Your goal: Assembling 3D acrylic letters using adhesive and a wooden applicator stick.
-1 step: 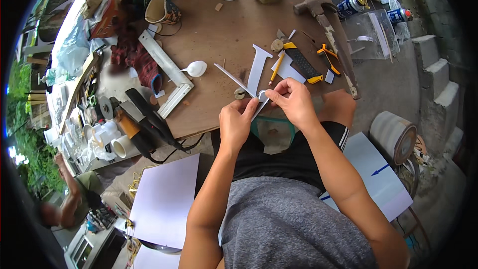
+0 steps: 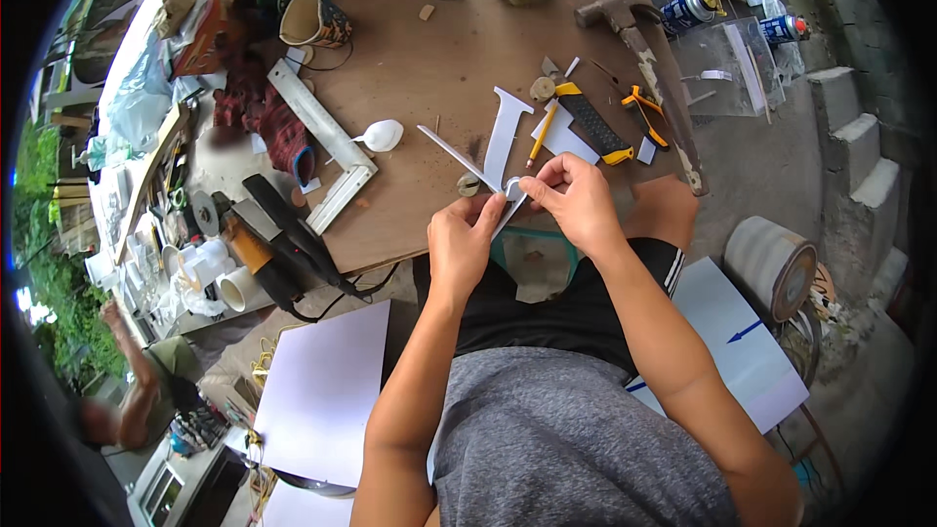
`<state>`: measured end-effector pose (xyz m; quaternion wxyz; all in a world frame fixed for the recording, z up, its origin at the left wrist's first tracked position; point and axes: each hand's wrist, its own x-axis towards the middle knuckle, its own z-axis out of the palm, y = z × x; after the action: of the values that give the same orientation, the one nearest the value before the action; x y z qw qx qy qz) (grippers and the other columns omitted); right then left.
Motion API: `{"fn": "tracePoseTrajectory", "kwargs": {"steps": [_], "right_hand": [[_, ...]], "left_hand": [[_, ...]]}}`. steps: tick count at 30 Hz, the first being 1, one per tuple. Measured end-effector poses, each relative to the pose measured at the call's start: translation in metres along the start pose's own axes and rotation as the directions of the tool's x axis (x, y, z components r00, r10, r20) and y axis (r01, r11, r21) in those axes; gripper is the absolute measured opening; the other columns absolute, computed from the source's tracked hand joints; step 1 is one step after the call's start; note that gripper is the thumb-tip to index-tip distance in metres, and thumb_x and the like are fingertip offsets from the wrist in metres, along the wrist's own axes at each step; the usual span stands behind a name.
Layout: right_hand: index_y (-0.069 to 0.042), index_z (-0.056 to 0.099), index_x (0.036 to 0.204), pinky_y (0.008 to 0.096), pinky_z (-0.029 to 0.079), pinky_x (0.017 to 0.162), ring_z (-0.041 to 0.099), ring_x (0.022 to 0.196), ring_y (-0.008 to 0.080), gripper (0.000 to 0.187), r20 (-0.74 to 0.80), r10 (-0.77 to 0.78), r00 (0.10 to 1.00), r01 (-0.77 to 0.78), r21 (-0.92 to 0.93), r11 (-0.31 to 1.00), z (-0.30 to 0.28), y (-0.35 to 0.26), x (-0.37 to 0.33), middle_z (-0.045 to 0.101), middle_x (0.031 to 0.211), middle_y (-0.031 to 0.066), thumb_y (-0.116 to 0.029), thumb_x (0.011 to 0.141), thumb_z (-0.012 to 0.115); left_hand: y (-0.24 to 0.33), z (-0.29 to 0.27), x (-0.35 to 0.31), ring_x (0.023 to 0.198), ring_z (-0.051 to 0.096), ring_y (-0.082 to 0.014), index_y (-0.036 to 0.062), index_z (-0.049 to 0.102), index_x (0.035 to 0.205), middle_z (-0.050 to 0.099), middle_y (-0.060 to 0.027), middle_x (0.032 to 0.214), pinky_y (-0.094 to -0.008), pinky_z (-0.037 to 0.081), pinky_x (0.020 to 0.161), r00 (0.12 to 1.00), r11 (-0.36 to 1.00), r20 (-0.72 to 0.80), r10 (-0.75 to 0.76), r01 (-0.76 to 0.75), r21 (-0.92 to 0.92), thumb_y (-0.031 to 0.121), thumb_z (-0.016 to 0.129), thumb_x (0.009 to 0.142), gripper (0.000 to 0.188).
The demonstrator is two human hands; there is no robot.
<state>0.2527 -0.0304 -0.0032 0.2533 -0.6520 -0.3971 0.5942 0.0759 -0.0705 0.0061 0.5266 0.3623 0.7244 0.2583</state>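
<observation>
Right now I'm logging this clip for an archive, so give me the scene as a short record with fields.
setting: brown worktable seen from above
left hand: pinches a small white piece at the table edge
right hand: grips the same piece from the other side
near the hands: white cut-out shape, yellow pencil, yellow-and-black tool
farther off: hammer, spray cans, white spoon

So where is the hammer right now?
The hammer lies on the brown table, upper right in the head view, just right of the yellow-and-black knife and beyond the right hand.
</observation>
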Motion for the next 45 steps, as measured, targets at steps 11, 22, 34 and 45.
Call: {"fn": "tracePoseTrajectory", "kwargs": {"steps": [11, 22, 34, 45], "right_hand": [[0.002, 0.065, 0.091, 0.0277, 0.054, 0.067, 0.065, 0.07, 0.0115, 0.029, 0.012, 0.024, 1.0, -0.024, -0.016, 1.0, 0.0, -0.001, -0.006, 0.07, 0.08, 0.0079, -0.019, 0.088, 0.084], [0.002, 0.065, 0.093, 0.0256, 0.053, 0.066, 0.065, 0.073, 0.0094, 0.027, 0.018, 0.059, 0.998, -0.059, 0.003, 0.998, 0.001, -0.004, -0.006, 0.07, 0.081, 0.0063, -0.018, 0.089, 0.083], [0.002, 0.063, 0.092, 0.0251, 0.055, 0.067, 0.066, 0.073, 0.0101, 0.023, 0.031, 0.04, 0.999, -0.042, 0.09, 0.995, 0.001, -0.002, -0.005, 0.069, 0.08, 0.0058, -0.013, 0.09, 0.082], [0.002, 0.063, 0.093, 0.0247, 0.055, 0.067, 0.066, 0.073, 0.0099, 0.024, 0.026, 0.053, 0.998, -0.055, 0.09, 0.994, 0.0, -0.003, -0.006, 0.07, 0.081, 0.0063, -0.013, 0.09, 0.082]], "left_hand": [[0.007, -0.036, 0.0, 0.083, 0.066, -0.0172, -0.0001, 0.061, 0.114, 0.067, -0.0094, 0.105, -0.0323, 0.054, 0.076, 0.966, 0.962, -0.139, 0.219, -0.189, 0.197, 0.004, 0.081, 0.083, 0.037], [-0.008, -0.026, 0.017, 0.081, 0.064, -0.022, 0.004, 0.068, 0.111, 0.067, -0.0105, 0.105, -0.0339, 0.054, 0.072, 0.839, 0.787, -0.083, 0.538, -0.464, 0.407, 0.002, 0.082, 0.078, 0.037], [-0.012, -0.067, 0.032, 0.075, 0.061, -0.0186, 0.001, 0.065, 0.11, 0.063, -0.0096, 0.096, -0.0309, 0.052, 0.07, 0.809, 0.837, -0.301, 0.505, -0.374, 0.399, 0.003, 0.079, 0.085, 0.029], [-0.018, -0.051, 0.004, 0.068, 0.049, -0.0142, 0.0029, 0.054, 0.113, 0.052, -0.0065, 0.087, -0.0276, 0.043, 0.064, 0.642, 0.72, -0.34, 0.687, -0.541, 0.434, -0.002, 0.072, 0.087, 0.032]]}}
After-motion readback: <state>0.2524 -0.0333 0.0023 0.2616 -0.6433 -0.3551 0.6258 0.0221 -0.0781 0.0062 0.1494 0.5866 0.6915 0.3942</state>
